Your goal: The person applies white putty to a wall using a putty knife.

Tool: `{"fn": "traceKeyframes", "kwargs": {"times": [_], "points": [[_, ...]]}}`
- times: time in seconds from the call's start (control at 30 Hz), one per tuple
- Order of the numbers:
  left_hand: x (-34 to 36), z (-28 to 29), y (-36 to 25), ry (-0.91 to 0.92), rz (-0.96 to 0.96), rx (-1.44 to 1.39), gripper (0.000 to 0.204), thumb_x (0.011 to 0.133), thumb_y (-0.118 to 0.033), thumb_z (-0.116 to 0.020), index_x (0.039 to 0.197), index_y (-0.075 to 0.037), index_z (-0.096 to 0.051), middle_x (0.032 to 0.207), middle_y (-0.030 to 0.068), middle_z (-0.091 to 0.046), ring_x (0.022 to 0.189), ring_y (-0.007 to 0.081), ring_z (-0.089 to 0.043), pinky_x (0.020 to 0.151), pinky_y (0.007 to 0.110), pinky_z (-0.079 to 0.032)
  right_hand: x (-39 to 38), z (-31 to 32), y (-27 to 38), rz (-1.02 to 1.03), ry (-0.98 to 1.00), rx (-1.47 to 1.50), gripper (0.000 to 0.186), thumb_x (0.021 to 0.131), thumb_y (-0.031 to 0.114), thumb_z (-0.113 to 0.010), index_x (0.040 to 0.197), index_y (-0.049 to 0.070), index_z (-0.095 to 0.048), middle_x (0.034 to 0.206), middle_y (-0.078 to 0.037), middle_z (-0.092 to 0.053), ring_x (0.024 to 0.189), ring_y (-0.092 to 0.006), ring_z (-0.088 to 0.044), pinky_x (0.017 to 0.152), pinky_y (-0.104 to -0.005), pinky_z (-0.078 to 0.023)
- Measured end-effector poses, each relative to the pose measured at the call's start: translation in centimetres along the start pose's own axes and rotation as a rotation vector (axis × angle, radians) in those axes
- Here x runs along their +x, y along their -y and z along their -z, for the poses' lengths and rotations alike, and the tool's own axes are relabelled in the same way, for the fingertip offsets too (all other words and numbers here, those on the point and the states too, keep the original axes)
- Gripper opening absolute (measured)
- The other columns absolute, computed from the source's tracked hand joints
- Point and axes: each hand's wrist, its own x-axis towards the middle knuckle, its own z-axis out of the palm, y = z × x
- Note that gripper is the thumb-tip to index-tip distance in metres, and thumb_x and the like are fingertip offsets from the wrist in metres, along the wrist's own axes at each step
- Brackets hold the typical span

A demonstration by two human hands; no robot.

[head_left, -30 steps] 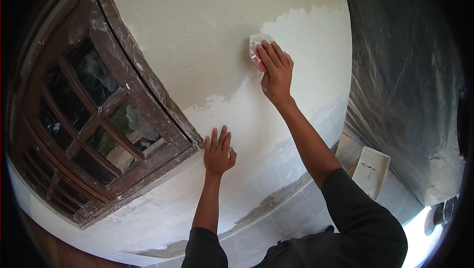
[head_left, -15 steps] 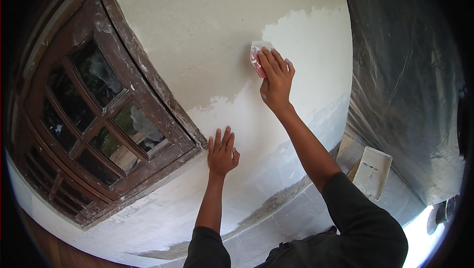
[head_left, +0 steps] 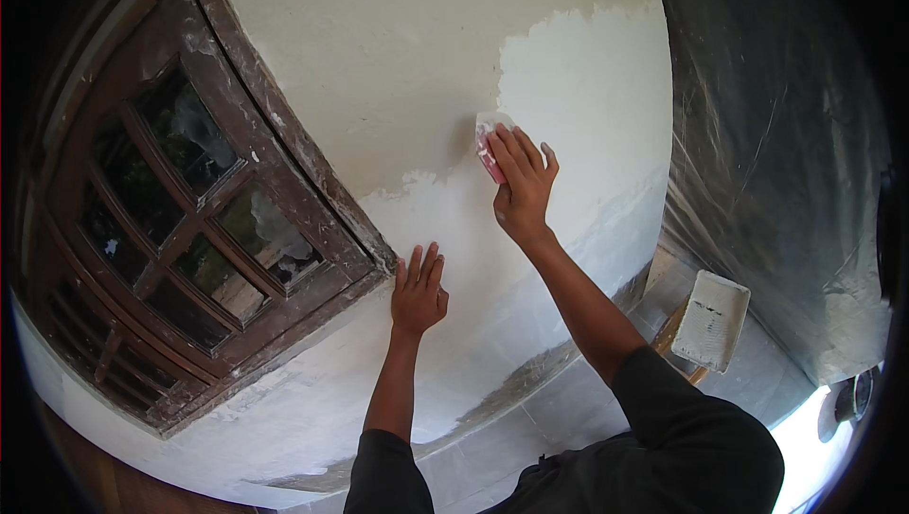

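My right hand (head_left: 526, 187) is closed around a pinkish-red putty knife (head_left: 490, 152) smeared with white paste. Its pale edge meets the wall, right where the fresh white coat (head_left: 582, 97) borders the bare beige plaster (head_left: 379, 50). Lower and to the left, my left hand (head_left: 418, 298) lies against the white-coated wall with its fingers stretched out, holding nothing. It is close to the lower corner of the brown wooden window frame (head_left: 383, 263).
A worn wooden window (head_left: 204, 221) with glass panes fills the left side. Grey plastic sheeting (head_left: 776, 135) hangs at the right. Below it, a white paint tray (head_left: 712, 322) rests on a wooden support (head_left: 674, 334) over the grey tiled floor (head_left: 568, 410).
My right hand has drawn the putty knife down the wall and slightly left. White coat now covers more of the plaster along its path. My left hand stays nearly in place.
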Motion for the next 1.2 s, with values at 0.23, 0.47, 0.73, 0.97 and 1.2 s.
{"fn": "traceKeyframes", "kwargs": {"times": [0.23,0.47,0.73,0.97,1.2], "points": [[0.2,-1.4,-0.6,-0.029,0.016,0.033,0.055,0.083,-0.017,-0.054,0.137,-0.008,-0.058,0.159,0.0062,-0.045,0.151,0.0323,-0.035,0.121,0.059,-0.022,5.2,-2.2,-5.3,0.033,0.058,-0.116,0.065,0.085,-0.006,-0.061,0.143,0.023,-0.057,0.151,-0.003,-0.054,0.14,-0.0289,-0.048,0.113,-0.0571,-0.027],[-0.5,-1.0,0.1,-0.041,0.012,0.05,0.056,0.083,-0.018,-0.053,0.138,-0.008,-0.056,0.159,0.006,-0.045,0.15,0.0305,-0.036,0.122,0.057,-0.022,-10.2,0.9,-3.7,0.018,0.262,-0.02,0.063,0.083,-0.009,-0.061,0.139,0.02,-0.062,0.143,-0.003,-0.062,0.135,-0.0248,-0.055,0.116,-0.0528,-0.021],[0.3,-0.9,-0.8,-0.031,0.015,0.011,0.054,0.085,-0.018,-0.052,0.138,-0.008,-0.056,0.159,0.0064,-0.045,0.15,0.0303,-0.036,0.122,0.058,-0.023,6.4,-1.8,-4.7,0.015,-0.028,-0.092,0.064,0.087,-0.01,-0.056,0.145,0.017,-0.054,0.15,-0.006,-0.055,0.139,-0.03,-0.05,0.113,-0.055,-0.027],[-1.9,-0.6,0.2,0.034,-0.028,0.006,0.052,0.085,-0.019,-0.053,0.136,-0.008,-0.058,0.158,0.0067,-0.046,0.15,0.03,-0.036,0.12,0.057,-0.027,-14.3,-0.1,2.2,0.018,0.418,0.038,0.062,0.088,-0.004,-0.059,0.145,0.02,-0.056,0.152,-0.002,-0.053,0.142,-0.0262,-0.046,0.115,-0.0583,-0.018],[-1.6,-0.7,-0.1,0.0,-0.031,0.024,0.049,0.084,-0.018,-0.054,0.132,-0.007,-0.062,0.157,0.0062,-0.048,0.15,0.028,-0.037,0.121,0.054,-0.027,1.0,0.8,-0.8,-0.001,0.025,0.008,0.063,0.085,-0.011,-0.052,0.143,0.014,-0.056,0.145,-0.006,-0.059,0.134,-0.0285,-0.053,0.114,-0.0534,-0.022]]}}
